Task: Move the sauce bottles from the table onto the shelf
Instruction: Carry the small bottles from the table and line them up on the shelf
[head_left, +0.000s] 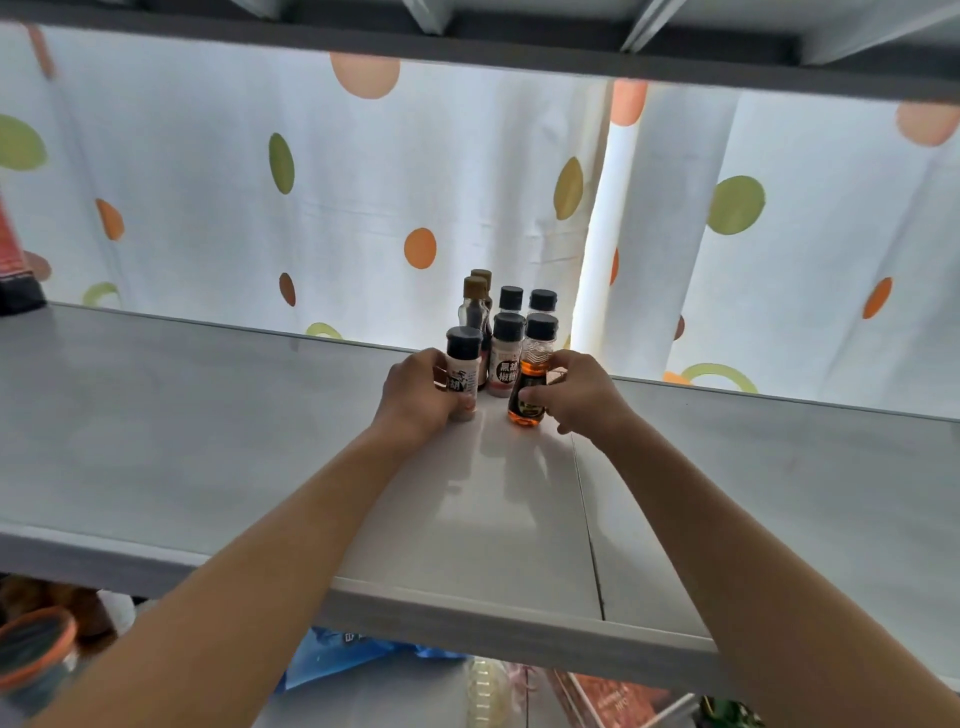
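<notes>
The left hand (415, 395) has its fingers curled around a pale shaker bottle (462, 375) with a black cap, and the right hand (576, 396) holds with its fingers and thumb an amber sauce bottle (532, 387), also with a black cap. Both bottles stand upright on the grey shelf (208, 415), long axis vertical and caps pointing up, at the front of a small group of upright bottles (506, 317) near the back edge. Behind the shelf hangs a white curtain (311, 182) with orange and green dots.
</notes>
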